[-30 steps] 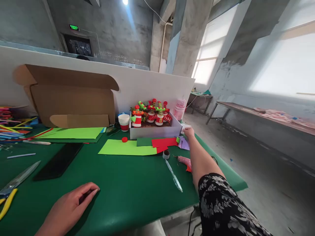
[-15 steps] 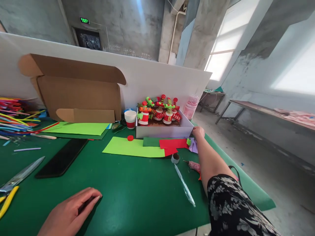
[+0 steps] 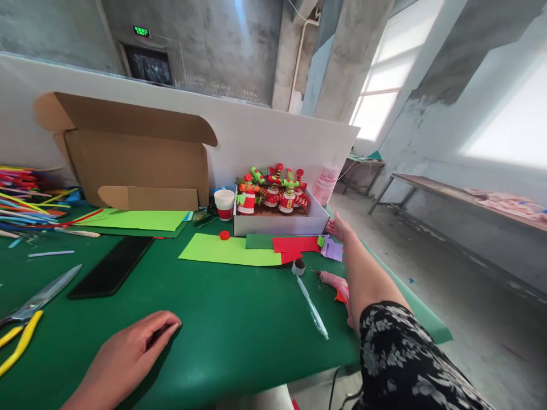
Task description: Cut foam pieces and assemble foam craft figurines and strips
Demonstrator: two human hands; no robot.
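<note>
At the table's far right edge, my right hand point(image 3: 339, 229) is beside the front right corner of a white box point(image 3: 277, 226). Its fingers are spread, and I see nothing held in them. Several small figures point(image 3: 287, 202) in red, green and white stand in the box, with paper cups for bodies and coiled pipe cleaners. My left hand point(image 3: 139, 347) rests on the green table at the lower left, fingers curled in and thumb against them, with nothing visible in it. A black phone point(image 3: 111, 267) and yellow-handled scissors point(image 3: 36, 302) lie near it.
Light-green paper point(image 3: 228, 249), red paper point(image 3: 294, 246) and purple scraps point(image 3: 331, 248) lie before the box. Closer in are a small roll point(image 3: 298, 266), a pen point(image 3: 313, 307) and a pink glue gun point(image 3: 335, 282). Stacked cups point(image 3: 224, 204), a cardboard box point(image 3: 141, 168) and pipe cleaners point(image 3: 29, 210) stand leftward.
The fingers of my right hand have spread at the box corner, where they were closed together before. The whole view has shifted slightly. My left hand keeps its curled pose.
</note>
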